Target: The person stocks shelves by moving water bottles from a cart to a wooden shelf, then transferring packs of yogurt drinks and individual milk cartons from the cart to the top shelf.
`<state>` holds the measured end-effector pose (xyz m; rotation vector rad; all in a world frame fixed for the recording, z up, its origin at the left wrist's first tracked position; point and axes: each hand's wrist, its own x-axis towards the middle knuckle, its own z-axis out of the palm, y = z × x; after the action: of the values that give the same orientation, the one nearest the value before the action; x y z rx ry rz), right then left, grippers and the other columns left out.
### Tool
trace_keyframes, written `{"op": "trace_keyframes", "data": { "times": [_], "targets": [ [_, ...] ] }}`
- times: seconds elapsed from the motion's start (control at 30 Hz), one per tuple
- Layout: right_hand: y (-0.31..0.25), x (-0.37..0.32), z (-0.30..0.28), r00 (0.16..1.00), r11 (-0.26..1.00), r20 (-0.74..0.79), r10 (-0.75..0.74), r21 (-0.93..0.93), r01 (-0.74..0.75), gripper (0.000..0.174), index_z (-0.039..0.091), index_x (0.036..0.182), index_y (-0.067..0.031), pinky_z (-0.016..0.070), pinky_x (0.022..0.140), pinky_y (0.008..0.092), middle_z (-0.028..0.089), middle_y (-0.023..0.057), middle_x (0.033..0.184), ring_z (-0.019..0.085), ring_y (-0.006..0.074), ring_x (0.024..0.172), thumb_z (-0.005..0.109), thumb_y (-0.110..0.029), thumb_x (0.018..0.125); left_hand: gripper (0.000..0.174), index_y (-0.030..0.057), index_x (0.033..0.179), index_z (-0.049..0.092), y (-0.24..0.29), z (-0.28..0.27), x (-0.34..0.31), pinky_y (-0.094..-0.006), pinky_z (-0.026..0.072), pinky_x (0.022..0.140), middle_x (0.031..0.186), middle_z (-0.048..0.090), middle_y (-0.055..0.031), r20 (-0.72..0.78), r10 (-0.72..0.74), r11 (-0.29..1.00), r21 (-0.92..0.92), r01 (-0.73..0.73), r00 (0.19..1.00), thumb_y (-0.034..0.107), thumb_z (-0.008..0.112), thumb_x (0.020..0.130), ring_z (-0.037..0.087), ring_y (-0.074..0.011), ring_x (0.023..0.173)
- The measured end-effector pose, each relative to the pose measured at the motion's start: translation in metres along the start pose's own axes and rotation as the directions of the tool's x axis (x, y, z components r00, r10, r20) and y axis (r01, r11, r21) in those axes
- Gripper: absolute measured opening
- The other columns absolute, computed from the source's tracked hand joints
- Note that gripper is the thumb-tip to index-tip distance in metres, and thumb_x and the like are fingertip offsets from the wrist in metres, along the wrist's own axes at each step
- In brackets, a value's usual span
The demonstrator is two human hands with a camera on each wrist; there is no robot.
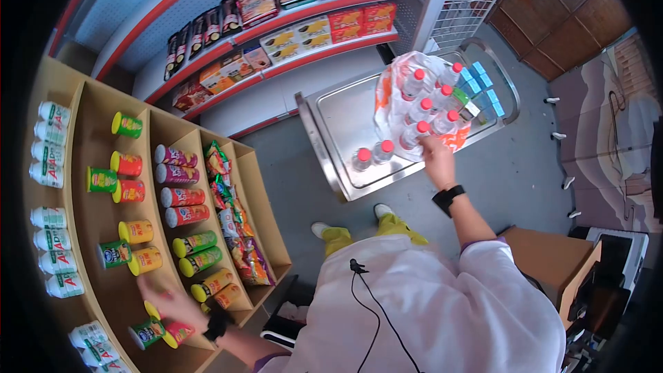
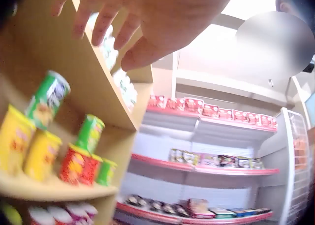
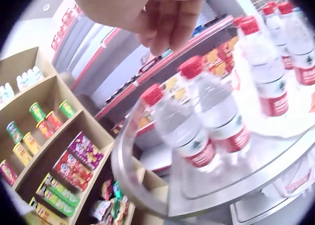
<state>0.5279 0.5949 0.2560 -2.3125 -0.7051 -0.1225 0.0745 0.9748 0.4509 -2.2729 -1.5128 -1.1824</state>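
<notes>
My left hand [image 1: 168, 302] is at the wooden shelf, close to red and green snack cans [image 1: 148, 332]. Its fingers are spread and hold nothing in the left wrist view. Over the steel cart [image 1: 338, 121], my right hand [image 1: 438, 160] hangs with loosely bent fingers beside a red-capped water bottle [image 1: 412, 137], overlapping it in the head view. Nothing shows in its fingers in the right wrist view. Several such bottles stand on a white and orange plastic bag [image 1: 388, 90]; two more bottles [image 3: 183, 134] stand on bare metal at the cart's near corner.
Yellow cans [image 1: 145, 260], long snack tubes [image 1: 185, 216], bagged snacks [image 1: 238, 228] and white bottles [image 1: 52, 217] fill the wooden shelf's compartments. Blue boxes [image 1: 483, 90] lie at the cart's far end. Behind it stands a red-edged store rack [image 1: 331, 48]. A cardboard box [image 1: 552, 262] is at right.
</notes>
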Motion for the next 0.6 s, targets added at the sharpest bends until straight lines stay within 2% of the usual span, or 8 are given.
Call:
{"op": "trace_keyframes", "data": {
  "times": [0.07, 0.13, 0.2, 0.27, 0.33, 0.37, 0.53, 0.6],
  "targets": [
    [0.062, 0.019, -0.037, 0.947, 0.969, -0.206, 0.248, 0.051, -0.242, 0.021, 0.065, 0.106, -0.0077, 0.0524, 0.078, 0.0416, 0.068, 0.0148, 0.099, 0.065, 0.0344, 0.091, 0.055, -0.004, 0.088, 0.047, 0.0023, 0.136, 0.048, 0.045, 0.047, -0.054, -0.0377, 0.0397, 0.103, 0.127, 0.057, -0.0163, 0.373, -0.013, 0.95, -0.286, 0.129, 0.928, 0.012, 0.062, 0.093, 0.055, -0.0256, 0.117],
    [0.141, 0.035, -0.08, 0.902, 0.947, -0.301, 0.308, 0.009, -0.321, 0.019, 0.066, 0.108, -0.008, 0.0518, 0.079, 0.0401, 0.068, 0.0149, 0.101, 0.065, 0.0343, 0.091, 0.056, -0.009, 0.091, 0.061, 0.0027, 0.143, 0.041, 0.107, 0.081, -0.116, -0.0386, 0.0384, 0.107, 0.139, 0.049, -0.0191, 0.642, 0.079, 0.898, -0.378, 0.225, 0.763, 0.008, 0.066, 0.087, 0.05, -0.0291, 0.127],
    [0.186, 0.042, -0.121, 0.85, 0.9, -0.326, 0.415, 0.012, -0.435, 0.017, 0.065, 0.105, -0.0063, 0.0513, 0.079, 0.0396, 0.068, 0.0152, 0.1, 0.066, 0.0325, 0.09, 0.057, -0.012, 0.092, 0.072, 0.0036, 0.148, 0.031, 0.156, 0.109, -0.168, -0.0395, 0.0363, 0.109, 0.146, 0.041, -0.02, 0.716, 0.304, 0.844, -0.508, 0.171, 0.628, 0.009, 0.068, 0.086, 0.046, -0.0312, 0.131],
    [0.218, 0.04, -0.15, 0.847, 0.87, -0.267, 0.46, -0.056, -0.49, 0.024, 0.063, 0.113, -0.0081, 0.0504, 0.084, 0.0404, 0.066, 0.0144, 0.107, 0.065, 0.0324, 0.098, 0.059, -0.014, 0.091, 0.081, 0.0033, 0.151, 0.023, 0.21, 0.118, -0.196, -0.0398, 0.0344, 0.11, 0.149, 0.036, -0.0217, 0.82, 0.321, 0.814, -0.495, 0.304, 0.474, 0.011, 0.07, 0.085, 0.041, -0.0334, 0.134],
    [0.259, 0.037, -0.162, 0.85, 0.857, -0.242, 0.468, -0.11, -0.504, 0.03, 0.06, 0.118, -0.0077, 0.049, 0.089, 0.0408, 0.064, 0.0156, 0.112, 0.062, 0.0329, 0.104, 0.062, -0.016, 0.089, 0.085, 0.0024, 0.152, 0.018, 0.229, 0.147, -0.224, -0.0394, 0.0332, 0.111, 0.149, 0.034, -0.0235, 0.814, 0.377, 0.785, -0.534, 0.313, 0.442, 0.012, 0.07, 0.085, 0.037, -0.0357, 0.136],
    [0.28, 0.035, -0.162, 0.845, 0.835, -0.219, 0.487, -0.165, -0.524, 0.038, 0.057, 0.124, -0.0074, 0.0476, 0.093, 0.0411, 0.062, 0.0169, 0.116, 0.059, 0.0335, 0.111, 0.064, -0.018, 0.088, 0.087, 0.0016, 0.152, 0.016, 0.23, 0.164, -0.235, -0.0389, 0.0328, 0.111, 0.149, 0.032, -0.0243, 0.752, 0.451, 0.801, -0.579, 0.155, 0.48, 0.013, 0.07, 0.085, 0.036, -0.0372, 0.136],
    [0.379, 0.028, -0.156, 0.837, 0.825, -0.118, 0.534, -0.146, -0.546, 0.069, 0.045, 0.136, 0.0038, 0.0368, 0.109, 0.0432, 0.049, 0.0263, 0.137, 0.045, 0.0405, 0.129, 0.071, -0.033, 0.084, 0.086, -0.0001, 0.151, 0.017, 0.229, 0.195, -0.256, -0.0402, 0.0365, 0.109, 0.144, 0.04, -0.0273, 0.828, 0.355, 0.891, -0.44, 0.11, 0.433, 0.015, 0.071, 0.084, 0.043, -0.0389, 0.132],
    [0.426, 0.026, -0.154, 0.828, 0.826, 0.003, 0.56, -0.077, -0.558, 0.071, 0.042, 0.14, 0.0043, 0.0346, 0.11, 0.0431, 0.046, 0.0272, 0.141, 0.042, 0.038, 0.134, 0.068, -0.036, 0.087, 0.085, 0.002, 0.151, 0.017, 0.235, 0.183, -0.253, -0.0444, 0.0423, 0.103, 0.135, 0.05, -0.0295, 0.903, 0.311, 0.898, -0.381, 0.218, 0.296, 0.016, 0.068, 0.085, 0.053, -0.0414, 0.122]
  ]
}}
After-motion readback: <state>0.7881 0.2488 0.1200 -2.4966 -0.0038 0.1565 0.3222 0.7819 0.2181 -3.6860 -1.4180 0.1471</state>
